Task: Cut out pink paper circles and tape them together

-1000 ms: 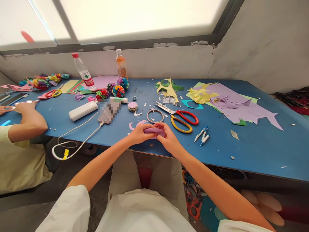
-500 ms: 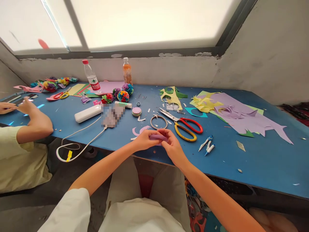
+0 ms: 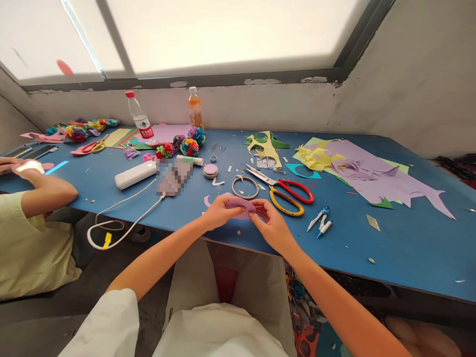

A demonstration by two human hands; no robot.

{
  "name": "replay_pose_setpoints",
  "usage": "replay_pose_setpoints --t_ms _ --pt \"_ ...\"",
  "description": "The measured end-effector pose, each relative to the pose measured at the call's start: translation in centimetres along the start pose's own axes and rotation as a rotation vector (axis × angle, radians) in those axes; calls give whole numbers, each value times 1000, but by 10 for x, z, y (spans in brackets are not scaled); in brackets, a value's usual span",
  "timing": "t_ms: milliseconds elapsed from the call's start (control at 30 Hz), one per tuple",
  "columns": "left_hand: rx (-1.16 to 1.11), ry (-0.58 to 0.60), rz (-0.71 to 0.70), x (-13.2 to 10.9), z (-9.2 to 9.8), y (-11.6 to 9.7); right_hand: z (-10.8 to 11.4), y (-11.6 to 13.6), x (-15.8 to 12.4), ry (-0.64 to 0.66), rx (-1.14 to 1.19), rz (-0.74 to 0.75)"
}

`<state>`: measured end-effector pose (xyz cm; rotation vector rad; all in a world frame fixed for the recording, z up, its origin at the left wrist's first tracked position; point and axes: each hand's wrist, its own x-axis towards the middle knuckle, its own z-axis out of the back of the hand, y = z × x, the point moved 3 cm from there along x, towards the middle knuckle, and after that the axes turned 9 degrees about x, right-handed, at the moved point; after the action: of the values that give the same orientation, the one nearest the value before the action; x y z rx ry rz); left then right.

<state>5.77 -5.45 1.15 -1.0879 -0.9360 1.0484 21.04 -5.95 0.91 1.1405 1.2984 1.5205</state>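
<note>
Between my two hands, at the front edge of the table, a purple paper disc is held, slightly bent. My left hand pinches its left side, thumb toward me. On the right side my right hand grips the disc's edge between thumb and fingers. Just beyond my hands lie a ring-shaped hoop and scissors with one red and one yellow handle. A small stack of round paper pieces sits to the left of the hoop. Purple paper scraps lie partly under my left hand.
Compasses lie right of the scissors. Farther right are cut purple sheets. Paper flowers, a water bottle, an orange drink bottle, a white power bank and its cable stand or lie leftward. Another person's arm rests at far left.
The purple paper disc, folded up and mostly covered before, now shows more of its flat face. My fingers have shifted apart around it. The other person's hand has moved lower.
</note>
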Motion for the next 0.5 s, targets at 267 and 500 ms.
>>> replay_pose_setpoints --t_ms 267,500 --pt "26 -63 126 6 -8 -1 28 3 -2 -62 -125 -47" --pt "285 3 128 10 -13 8 51 14 0 -40 -442 -151"
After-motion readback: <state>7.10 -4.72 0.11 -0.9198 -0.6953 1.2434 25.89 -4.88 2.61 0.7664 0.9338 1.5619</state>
